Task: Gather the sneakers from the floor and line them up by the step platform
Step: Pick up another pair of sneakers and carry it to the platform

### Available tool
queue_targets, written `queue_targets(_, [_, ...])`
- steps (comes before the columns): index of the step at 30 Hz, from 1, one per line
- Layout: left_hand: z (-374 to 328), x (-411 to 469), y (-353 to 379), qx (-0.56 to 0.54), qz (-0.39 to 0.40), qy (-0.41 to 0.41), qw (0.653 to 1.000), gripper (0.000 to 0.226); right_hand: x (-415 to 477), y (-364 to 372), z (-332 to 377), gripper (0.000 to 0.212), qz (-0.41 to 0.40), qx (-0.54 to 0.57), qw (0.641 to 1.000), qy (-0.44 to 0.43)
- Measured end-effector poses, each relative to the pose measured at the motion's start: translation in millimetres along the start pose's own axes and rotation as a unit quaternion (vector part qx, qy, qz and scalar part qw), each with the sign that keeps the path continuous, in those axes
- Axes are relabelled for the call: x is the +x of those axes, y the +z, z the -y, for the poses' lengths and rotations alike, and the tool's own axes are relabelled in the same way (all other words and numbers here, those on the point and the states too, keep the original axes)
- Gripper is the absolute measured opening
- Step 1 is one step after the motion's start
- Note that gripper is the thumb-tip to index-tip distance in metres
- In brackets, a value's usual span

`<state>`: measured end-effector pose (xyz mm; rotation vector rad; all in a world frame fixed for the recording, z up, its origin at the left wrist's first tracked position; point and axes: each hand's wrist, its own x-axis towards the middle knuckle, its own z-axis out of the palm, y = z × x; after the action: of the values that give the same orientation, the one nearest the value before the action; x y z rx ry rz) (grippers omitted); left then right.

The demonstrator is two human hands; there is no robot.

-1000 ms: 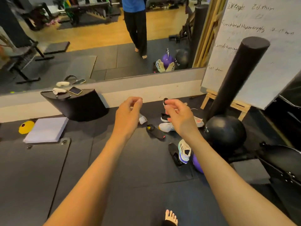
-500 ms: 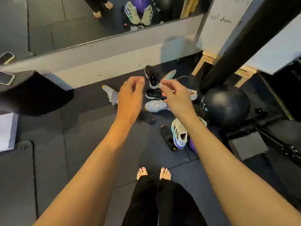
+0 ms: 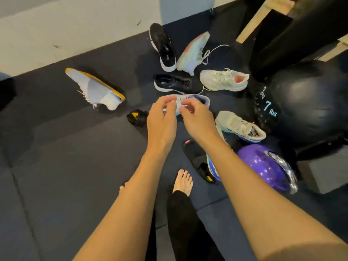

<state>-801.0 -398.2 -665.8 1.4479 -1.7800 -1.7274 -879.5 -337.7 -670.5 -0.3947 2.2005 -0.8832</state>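
Observation:
Several sneakers lie scattered on the dark floor mat. A white and yellow sneaker [image 3: 98, 89] rests on its side at the left. Two black sneakers [image 3: 163, 48] [image 3: 175, 83], a mint sneaker with its sole up [image 3: 194, 51] and a white and pink sneaker [image 3: 224, 80] sit near the wall. My left hand [image 3: 162, 117] and my right hand [image 3: 195, 117] hover close together above a white and blue sneaker [image 3: 201, 99], fingers loosely curled, holding nothing. Its match [image 3: 241, 127] lies to the right. The step platform is out of view.
A black 7 lbs medicine ball [image 3: 305, 102] and a purple ball [image 3: 263, 166] crowd the right side, with a black foam roller [image 3: 293, 34] leaning above. A black slip-on shoe [image 3: 195, 157] lies by my bare foot [image 3: 182, 181]. A small black and yellow shoe [image 3: 135, 116] sits left of my hands.
My view has dropped and closed in on the shoe pile. Both hands have moved down and together over the white and blue sneaker.

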Motion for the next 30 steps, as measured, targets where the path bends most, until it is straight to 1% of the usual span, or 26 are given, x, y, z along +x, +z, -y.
queue_targets(4, [77.4,54.2,20.1,0.0,0.01,0.005,1.0,0.024,66.8,51.3,-63.4,0.039,0.024,-0.112,0.993,0.0])
queue_targets(7, [126.1,97.9,26.1,0.0,0.018,0.032,0.999,0.022,116.3,82.0,-103.2,0.051,0.027,-0.203,0.979,-0.002])
queue_targets(9, [153.3,125.9,30.5,0.031,0.026,0.056,0.998,0.022,145.1,96.8,-124.9,0.06,0.01,-0.273,0.962,0.0])
queue_targets(11, [178.1,154.3,36.9,0.065,0.036,0.067,0.995,0.02,170.4,112.1,-140.9,0.073,-0.025,-0.339,0.941,0.005])
queue_targets(14, [203.3,190.6,47.0,0.121,0.072,0.074,0.987,0.022,203.2,132.8,-157.7,0.093,-0.053,-0.398,0.915,0.032])
queue_targets(15, [208.0,201.1,49.4,0.149,0.089,0.086,0.981,0.025,213.5,138.2,-162.6,0.095,-0.053,-0.421,0.905,0.042])
queue_targets(17, [209.1,221.4,49.6,0.183,0.109,0.107,0.971,0.027,230.6,143.6,-167.3,0.089,-0.056,-0.471,0.879,0.051])
queue_targets(19, [203.5,240.0,47.7,0.184,0.109,0.126,0.969,0.027,240.1,142.0,-168.3,0.079,-0.06,-0.521,0.851,0.04])
queue_targets(20, [199.0,247.6,46.5,0.183,0.107,0.136,0.968,0.027,242.3,139.2,-167.5,0.076,-0.061,-0.532,0.844,0.03])
queue_targets(22, [191.2,258.4,45.7,0.182,0.109,0.151,0.966,0.028,243.3,131.7,-166.2,0.076,-0.064,-0.518,0.853,0.019])
queue_targets(26, [187.4,270.6,41.9,0.192,0.124,0.171,0.958,0.027,238.8,129.8,-159.2,0.087,-0.056,-0.434,0.899,0.013])
queue_targets(28, [186.9,274.6,36.0,0.189,0.128,0.167,0.959,0.026,238.8,129.3,-146.1,0.093,-0.06,-0.351,0.934,0.041])
queue_targets(30, [185.4,276.8,27.2,0.185,0.125,0.16,0.962,0.026,240.6,125.3,-128.4,0.089,-0.051,-0.276,0.957,0.076])
